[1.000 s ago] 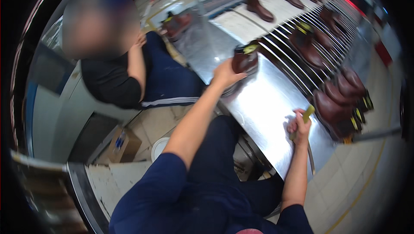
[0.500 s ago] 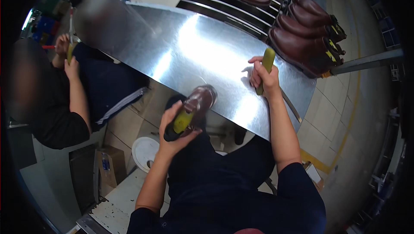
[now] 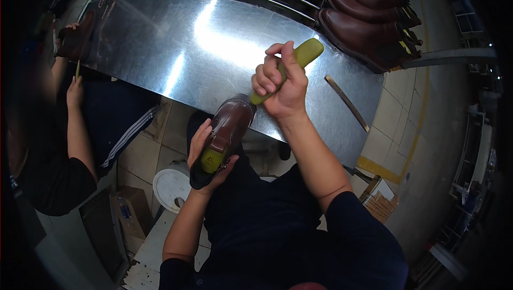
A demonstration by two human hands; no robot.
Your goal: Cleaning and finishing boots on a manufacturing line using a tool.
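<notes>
the left hand (image 3: 212, 184) has its grip curled round the ankle of a brown boot (image 3: 228, 127), toe at the near edge of the metal counter (image 3: 144, 39). the right hand's (image 3: 283, 87) grip is wrapped about a green bar (image 3: 310, 50), its near end by the toe, perhaps touching. a thin strip (image 3: 347, 103) lies to the right.

Round white bucket (image 3: 164, 187), brown cardboard box (image 3: 140, 211) nearby, yellow stripe (image 3: 378, 168) on floor tiles (image 3: 396, 100)

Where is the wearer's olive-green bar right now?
The olive-green bar is in the right hand, above and right of the head view's centre, its lower end near the held brown boot.
</notes>
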